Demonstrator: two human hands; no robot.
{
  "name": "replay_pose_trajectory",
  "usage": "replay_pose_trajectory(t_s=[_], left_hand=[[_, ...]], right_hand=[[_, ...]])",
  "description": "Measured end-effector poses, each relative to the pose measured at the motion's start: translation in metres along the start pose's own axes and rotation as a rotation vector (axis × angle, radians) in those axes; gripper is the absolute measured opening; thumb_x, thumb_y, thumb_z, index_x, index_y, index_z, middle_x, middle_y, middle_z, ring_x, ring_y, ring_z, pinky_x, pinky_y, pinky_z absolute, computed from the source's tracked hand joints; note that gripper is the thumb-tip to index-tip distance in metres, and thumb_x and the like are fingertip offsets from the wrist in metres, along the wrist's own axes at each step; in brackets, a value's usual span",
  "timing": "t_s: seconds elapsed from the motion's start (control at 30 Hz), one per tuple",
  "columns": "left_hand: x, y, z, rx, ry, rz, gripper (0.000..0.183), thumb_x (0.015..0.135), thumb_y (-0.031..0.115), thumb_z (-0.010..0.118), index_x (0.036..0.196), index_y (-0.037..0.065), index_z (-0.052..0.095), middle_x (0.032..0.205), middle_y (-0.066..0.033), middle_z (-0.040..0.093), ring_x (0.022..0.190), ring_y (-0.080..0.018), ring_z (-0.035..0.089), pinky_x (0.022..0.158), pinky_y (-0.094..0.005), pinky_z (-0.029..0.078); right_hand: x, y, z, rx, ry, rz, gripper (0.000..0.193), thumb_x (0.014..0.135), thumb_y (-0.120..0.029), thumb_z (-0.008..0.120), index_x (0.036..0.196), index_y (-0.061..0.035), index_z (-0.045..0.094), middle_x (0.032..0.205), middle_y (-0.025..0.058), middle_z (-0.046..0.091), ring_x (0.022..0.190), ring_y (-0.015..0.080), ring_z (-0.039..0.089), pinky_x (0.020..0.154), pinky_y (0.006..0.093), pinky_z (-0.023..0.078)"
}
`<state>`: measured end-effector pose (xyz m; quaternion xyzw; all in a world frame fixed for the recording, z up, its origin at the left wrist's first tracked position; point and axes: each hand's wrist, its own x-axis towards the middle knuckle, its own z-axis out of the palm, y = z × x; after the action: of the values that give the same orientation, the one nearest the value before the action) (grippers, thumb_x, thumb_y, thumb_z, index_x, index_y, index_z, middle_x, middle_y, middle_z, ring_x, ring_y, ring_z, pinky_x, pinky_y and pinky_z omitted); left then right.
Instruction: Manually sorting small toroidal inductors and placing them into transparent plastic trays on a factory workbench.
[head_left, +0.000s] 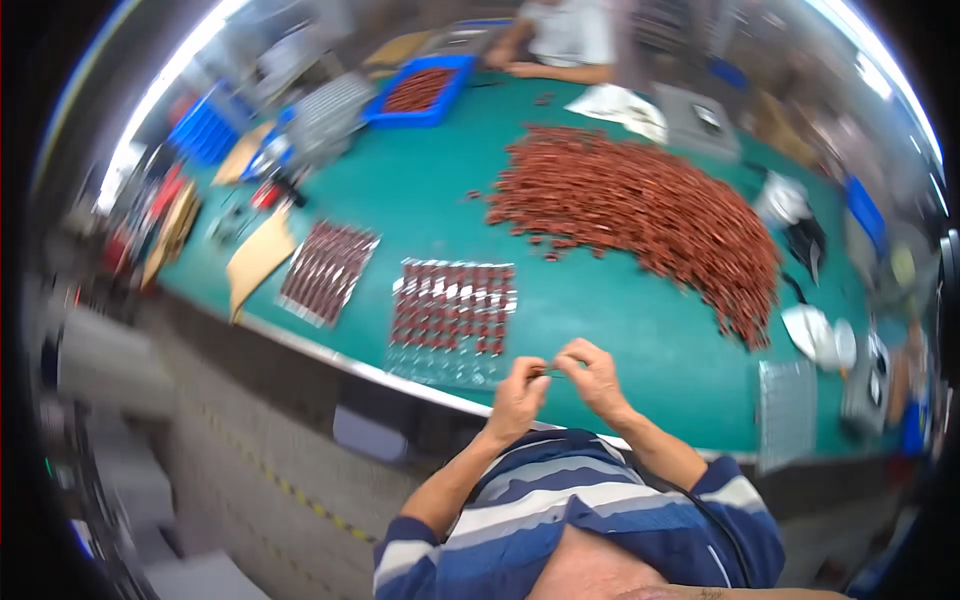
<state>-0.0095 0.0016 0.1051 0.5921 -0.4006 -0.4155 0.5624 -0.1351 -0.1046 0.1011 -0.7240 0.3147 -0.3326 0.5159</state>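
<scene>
Two bare hands in my feed, close together over the near edge of the green table (420, 205). Left hand (519, 395): fingers bunched, thumb in, looks to be pinching a small reddish-brown part (537, 371). Right hand (592, 380): thumb and index curled toward each other, tips just beside the left's. Can't tell if it grips the same piece; too small and blurred at my end.

Just left of the hands: clear compartment tray (453, 312), far rows loaded with brown parts, near rows bare. Second filled tray (330, 272) farther left. Loose pile of reddish-brown parts (640, 215) ahead and to the right. Clear tray (787, 410) at the right, near the table edge.

My read on the step: two-handed fingertip work on one part, tray partly loaded. I'd say the next move calls for a light grip, the part squared up, then a short reach left to a bare pocket. Risk: fumbling something that small.
</scene>
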Motion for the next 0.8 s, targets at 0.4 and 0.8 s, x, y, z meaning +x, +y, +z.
replay_pose_trajectory(t_s=[0.4, 0.8], left_hand=[[-0.001, -0.019, -0.01, -0.1, 0.072, -0.106, 0.017, 0.096, 0.019, 0.05, 0.097, 0.002, 0.051, 0.066, -0.0014, 0.05, 0.055, -0.0094, 0.049, 0.049, -0.0264, 0.041], [-0.001, -0.002, -0.012, -0.061, 0.113, -0.16, 0.016, 0.097, 0.018, 0.047, 0.1, 0.002, 0.052, 0.064, -0.0023, 0.05, 0.054, -0.0096, 0.05, 0.048, -0.0254, 0.041]], right_hand=[[-0.003, -0.003, 0.018, -0.372, 0.059, -0.43, 0.01, 0.079, -0.008, 0.069, 0.08, 0.0008, 0.064, 0.08, 0.0109, 0.06, 0.076, 0.0255, 0.058, 0.069, 0.0332, 0.046], [-0.002, 0.024, 0.02, 0.241, -0.096, 0.327, 0.023, 0.091, -0.02, 0.06, 0.093, 0.0011, 0.067, 0.088, 0.0065, 0.064, 0.081, 0.015, 0.058, 0.072, 0.0282, 0.046]])
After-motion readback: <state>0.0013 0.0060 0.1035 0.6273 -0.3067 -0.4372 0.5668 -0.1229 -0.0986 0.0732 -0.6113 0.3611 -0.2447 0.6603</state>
